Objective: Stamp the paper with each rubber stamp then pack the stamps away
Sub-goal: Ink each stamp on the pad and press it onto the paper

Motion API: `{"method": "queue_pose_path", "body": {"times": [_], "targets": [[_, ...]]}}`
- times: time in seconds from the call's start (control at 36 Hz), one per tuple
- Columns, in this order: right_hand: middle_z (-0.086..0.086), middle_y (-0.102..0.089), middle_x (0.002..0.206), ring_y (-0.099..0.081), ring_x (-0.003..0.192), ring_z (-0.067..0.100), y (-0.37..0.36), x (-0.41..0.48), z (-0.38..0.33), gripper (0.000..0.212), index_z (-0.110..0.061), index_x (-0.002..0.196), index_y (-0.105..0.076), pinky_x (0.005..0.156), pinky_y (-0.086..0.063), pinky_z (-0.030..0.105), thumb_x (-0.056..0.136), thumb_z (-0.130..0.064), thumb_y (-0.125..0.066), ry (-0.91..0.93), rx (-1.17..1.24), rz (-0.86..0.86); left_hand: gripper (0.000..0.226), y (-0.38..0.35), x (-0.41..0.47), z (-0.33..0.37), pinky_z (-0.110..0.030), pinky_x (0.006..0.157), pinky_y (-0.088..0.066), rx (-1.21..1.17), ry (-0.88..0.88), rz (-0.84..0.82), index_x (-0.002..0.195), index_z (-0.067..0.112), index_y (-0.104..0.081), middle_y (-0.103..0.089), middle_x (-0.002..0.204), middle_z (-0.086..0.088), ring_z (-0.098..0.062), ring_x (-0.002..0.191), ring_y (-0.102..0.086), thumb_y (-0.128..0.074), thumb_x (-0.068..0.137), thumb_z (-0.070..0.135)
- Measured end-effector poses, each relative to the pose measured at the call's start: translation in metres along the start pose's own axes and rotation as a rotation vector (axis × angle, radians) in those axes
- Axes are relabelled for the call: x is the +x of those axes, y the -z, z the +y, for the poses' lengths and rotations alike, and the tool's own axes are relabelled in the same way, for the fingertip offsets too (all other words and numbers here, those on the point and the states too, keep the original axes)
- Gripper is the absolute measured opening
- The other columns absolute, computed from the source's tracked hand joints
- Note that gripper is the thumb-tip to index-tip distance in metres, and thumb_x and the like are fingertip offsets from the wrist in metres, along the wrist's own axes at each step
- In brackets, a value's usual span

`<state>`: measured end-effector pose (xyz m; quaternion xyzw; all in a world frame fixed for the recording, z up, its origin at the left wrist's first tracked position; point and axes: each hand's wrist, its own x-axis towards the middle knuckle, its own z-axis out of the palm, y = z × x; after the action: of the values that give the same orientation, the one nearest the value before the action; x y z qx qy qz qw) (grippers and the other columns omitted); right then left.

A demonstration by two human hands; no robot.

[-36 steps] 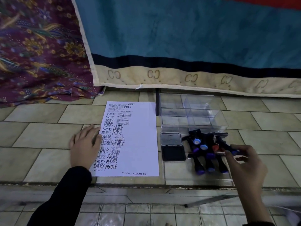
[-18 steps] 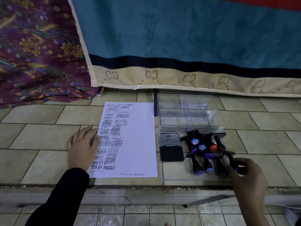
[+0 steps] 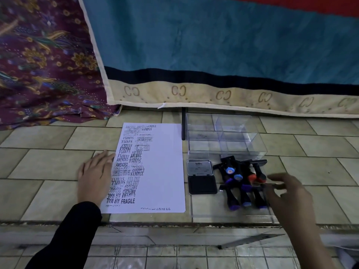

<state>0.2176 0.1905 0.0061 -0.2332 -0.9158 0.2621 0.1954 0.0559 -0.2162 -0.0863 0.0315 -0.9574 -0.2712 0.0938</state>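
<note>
The paper reads SAMPLE, FRAGILE, AIR MAIL, AMENDED and FAX OUT. Right of it lie an Artline ink pad, then the heaped rubber stamps. The left hand rests flat, fingers straight, on the paper's left edge, while the blurred right hand sits beyond the stamps, and I cannot tell whether it grasps anything.

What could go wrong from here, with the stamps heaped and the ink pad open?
The blurred right hand is at the heaped stamps and may knock others off the clear tray. The left hand pins only the left edge of the paper, so the sheet could pivot under a stamp.
</note>
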Motion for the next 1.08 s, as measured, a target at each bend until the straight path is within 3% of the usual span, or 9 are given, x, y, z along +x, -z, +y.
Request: {"method": "queue_pose_path", "body": {"times": [0.08,0.17,0.25,0.33,0.5,0.69,0.94,1.08], "targets": [[0.001,-0.066,0.084,-0.058,0.067,0.008,-0.010,0.015,-0.030,0.017,-0.016,0.095,-0.068,0.057,-0.036,0.014,0.081,-0.005,-0.066,0.105,0.086,-0.070,0.052,0.000,0.001,-0.001,-0.033,0.114,-0.009,-0.014,-0.005,0.003,0.131,0.037,-0.056,-0.047,0.146,0.011,-0.011,0.137,-0.033,-0.022,0.093,0.045],[-0.004,-0.066,0.088,-0.055,0.074,0.006,-0.028,0.030,-0.061,0.017,-0.016,0.100,-0.067,0.062,-0.035,0.005,0.085,-0.008,-0.061,0.289,0.016,-0.224,0.051,0.000,0.001,-0.002,-0.036,0.114,-0.012,-0.011,-0.011,0.007,0.132,0.036,-0.054,-0.049,0.145,0.010,-0.012,0.137,-0.035,-0.022,0.095,0.048],[-0.001,-0.065,0.091,-0.055,0.086,0.013,-0.050,0.040,-0.082,0.020,-0.016,0.107,-0.062,0.078,-0.047,0.021,0.090,-0.014,-0.054,0.456,-0.118,-0.285,0.052,0.000,0.001,-0.003,-0.036,0.114,-0.013,-0.005,-0.022,0.019,0.131,0.033,-0.055,-0.050,0.143,0.009,-0.014,0.136,-0.036,-0.021,0.095,0.050],[0.002,-0.066,0.085,-0.056,0.088,0.021,-0.073,0.049,-0.091,0.022,-0.015,0.108,-0.057,0.084,-0.043,0.033,0.092,-0.016,-0.043,0.542,-0.428,-0.290,0.054,0.001,0.000,-0.002,-0.034,0.113,-0.013,0.008,-0.032,0.025,0.129,0.031,-0.057,-0.050,0.143,0.007,-0.015,0.135,-0.037,-0.021,0.095,0.052],[0.008,-0.068,0.085,-0.057,0.095,0.027,-0.096,0.053,-0.091,0.018,-0.014,0.101,-0.056,0.090,-0.035,0.039,0.089,-0.017,-0.044,0.532,-0.689,-0.340,0.052,0.002,0.000,0.000,-0.035,0.114,-0.013,0.018,-0.026,0.018,0.128,0.030,-0.059,-0.051,0.143,0.007,-0.016,0.135,-0.037,-0.026,0.093,0.050],[0.006,-0.065,0.079,-0.056,0.087,0.027,-0.103,0.047,-0.091,0.018,-0.014,0.099,-0.056,0.086,-0.034,0.039,0.085,-0.012,-0.045,0.496,-0.695,-0.323,0.052,0.003,-0.001,0.001,-0.037,0.115,-0.012,0.037,-0.035,0.016,0.128,0.028,-0.059,-0.050,0.144,0.006,-0.018,0.135,-0.036,-0.028,0.092,0.051],[0.005,-0.064,0.097,-0.054,0.098,0.026,-0.105,0.044,-0.086,0.023,-0.019,0.102,-0.061,0.089,-0.033,0.040,0.084,-0.013,-0.048,0.505,-0.701,-0.339,0.050,0.005,-0.002,0.004,-0.037,0.114,-0.013,0.014,-0.047,0.013,0.127,0.027,-0.060,-0.051,0.143,0.005,-0.019,0.134,-0.037,-0.032,0.092,0.049],[0.003,-0.064,0.091,-0.054,0.095,0.025,-0.105,0.047,-0.086,0.022,-0.020,0.095,-0.065,0.090,-0.033,0.038,0.083,-0.006,-0.052,0.491,-0.705,-0.327,0.048,0.007,0.000,0.005,-0.036,0.113,-0.015,-0.092,-0.002,0.016,0.125,0.025,-0.061,-0.055,0.139,0.004,-0.020,0.131,-0.041,-0.038,0.090,0.048]]}}
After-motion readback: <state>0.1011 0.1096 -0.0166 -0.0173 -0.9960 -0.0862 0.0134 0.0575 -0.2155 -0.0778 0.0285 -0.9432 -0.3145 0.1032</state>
